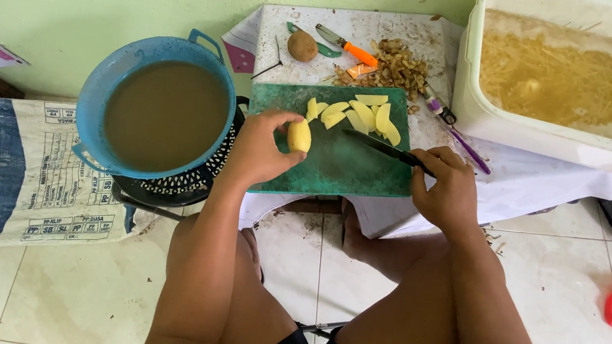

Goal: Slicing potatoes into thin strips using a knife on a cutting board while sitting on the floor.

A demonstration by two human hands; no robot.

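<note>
left hand [260,149]: pinches a peeled potato piece [299,136] between thumb and fingertips, holding it on the left part of the green cutting board [335,171].
right hand [448,188]: closed around the black handle of a knife [385,148]; the blade lies low over the board, tip pointing toward the potato.
cut slices [359,112]: pale yellow wedges piled at the board's far edge, apart from the held piece.
risk, fingers: the fingertips sit close to the blade's line; a slip on the wet potato would likely nick them.
risk, piece: it is rounded and small, so it could roll under the blade.
risk, board: it rests on a low cloth-covered counter [519,187], near edge overhanging; hard pressure may tip it.
risk, basin: the blue basin [160,111] of murky water sits just beside the left forearm; an elbow bump could slosh it.
surface: peelings [396,68], a whole unpeeled potato [302,46], an orange-handled knife [346,46] and a purple peeler [457,133] behind the board.
room: cream tiled floor [74,292], green wall, woven sack at left, white tub [560,131] of shredded strips at right.
</note>
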